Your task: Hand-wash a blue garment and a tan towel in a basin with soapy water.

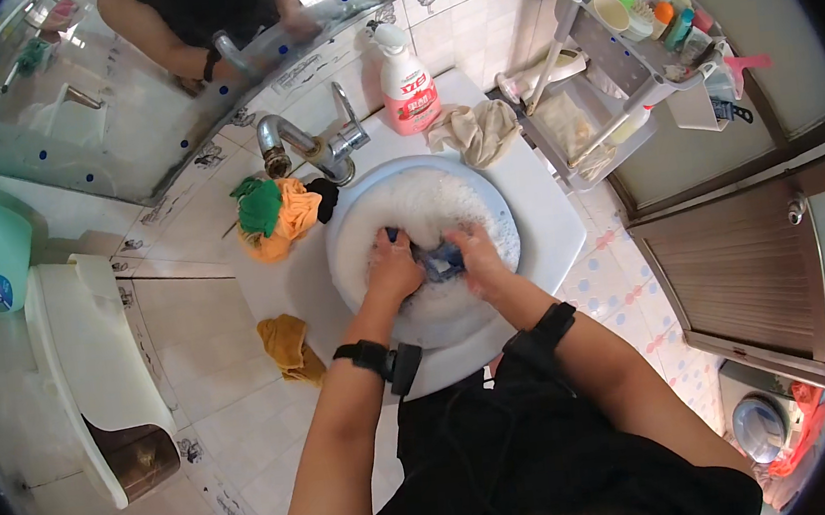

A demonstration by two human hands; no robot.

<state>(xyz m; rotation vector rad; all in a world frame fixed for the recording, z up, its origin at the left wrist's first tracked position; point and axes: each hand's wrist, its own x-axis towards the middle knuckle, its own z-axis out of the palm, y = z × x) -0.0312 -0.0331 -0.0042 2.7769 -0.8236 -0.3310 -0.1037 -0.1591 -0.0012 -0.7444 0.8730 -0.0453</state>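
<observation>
Tiled wall (459, 31) is standing behind the white sink (556, 237), where a pale blue basin (507, 217) is holding thick suds (416, 192) and a blue cloth (442, 262) is lying half sunk near the middle. From where I'm standing, the left hand (395, 265) is gripping the cloth on one side and the right hand (478, 259) on the other, their fingers bending and clamping on it, some tips hiding in the foam. Beyond them, a tap (321, 151) is curving over an orange rag (299, 207), while a pump bottle (408, 92) is standing beside a beige rag (476, 133).
</observation>
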